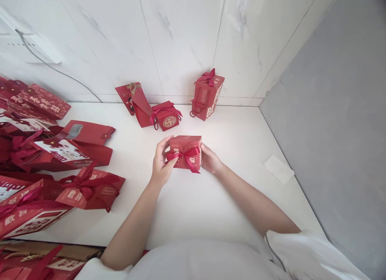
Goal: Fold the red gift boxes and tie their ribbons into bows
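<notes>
A small red gift box with gold print and a red ribbon bow on its near face is held between both hands over the white table. My left hand wraps the box's left side, thumb on the bow. My right hand grips the right side, fingers partly hidden behind the box.
Against the marble wall stand a tall red box with a bow, a small red box and a red flat bag. A heap of red gift bags and boxes fills the left side. A white paper scrap lies at right, by the grey wall.
</notes>
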`<state>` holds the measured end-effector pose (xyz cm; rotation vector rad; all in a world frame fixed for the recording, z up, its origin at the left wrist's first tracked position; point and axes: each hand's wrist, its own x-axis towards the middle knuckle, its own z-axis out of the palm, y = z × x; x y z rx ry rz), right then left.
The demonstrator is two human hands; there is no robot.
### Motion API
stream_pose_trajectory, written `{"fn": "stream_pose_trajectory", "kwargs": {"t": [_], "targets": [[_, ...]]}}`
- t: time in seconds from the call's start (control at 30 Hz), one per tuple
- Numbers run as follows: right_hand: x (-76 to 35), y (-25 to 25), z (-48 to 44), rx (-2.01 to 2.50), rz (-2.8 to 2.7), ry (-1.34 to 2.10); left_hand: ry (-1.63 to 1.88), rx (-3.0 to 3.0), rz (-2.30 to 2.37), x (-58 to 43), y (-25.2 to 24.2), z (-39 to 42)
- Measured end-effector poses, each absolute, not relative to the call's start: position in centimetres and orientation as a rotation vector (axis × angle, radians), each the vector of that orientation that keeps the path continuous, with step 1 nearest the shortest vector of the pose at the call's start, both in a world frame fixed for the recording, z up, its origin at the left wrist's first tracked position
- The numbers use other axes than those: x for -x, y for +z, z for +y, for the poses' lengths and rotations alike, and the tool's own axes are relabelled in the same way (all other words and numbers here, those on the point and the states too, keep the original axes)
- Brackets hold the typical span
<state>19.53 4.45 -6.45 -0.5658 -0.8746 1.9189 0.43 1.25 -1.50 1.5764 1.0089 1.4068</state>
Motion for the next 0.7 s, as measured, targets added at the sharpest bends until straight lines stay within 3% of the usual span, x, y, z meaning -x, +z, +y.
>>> {"fn": "stream_pose_trajectory", "kwargs": {"t": [0.33, 0.7], "targets": [[-19.6, -6.4, 4.4, 0.726, -0.857, 1.864, 1.061, -1.922, 1.001, 0.6, -2.0, 1.5], [-19.6, -7.2, 3.9, 0.816, -1.308, 1.642, 0.649, -1.859, 1.111, 5.2, 3.3, -3.3]]}}
